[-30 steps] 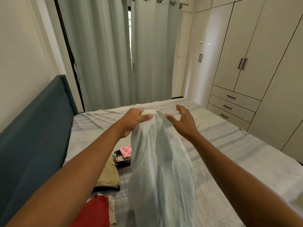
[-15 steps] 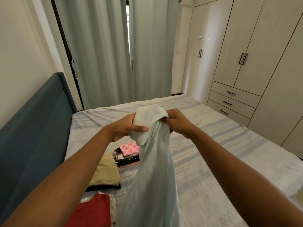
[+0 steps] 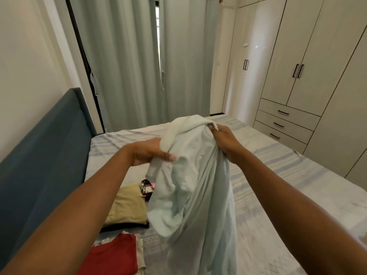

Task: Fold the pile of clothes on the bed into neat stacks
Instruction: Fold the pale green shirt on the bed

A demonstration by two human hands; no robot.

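The left hand (image 3: 148, 152) pinched a fold of the pale garment (image 3: 190, 185), and the right hand (image 3: 224, 140) gripped its top edge, so it hung bunched between and below them. Finding both shoulders, then spreading them apart, would probably flatten it.

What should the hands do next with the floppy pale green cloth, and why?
Probably spread the hands apart to open it out. The pale mint-green cloth garment hangs bunched, with the left hand and the right hand gripping its top close together above the striped bed sheet, so no edge looks straight enough to fold yet.
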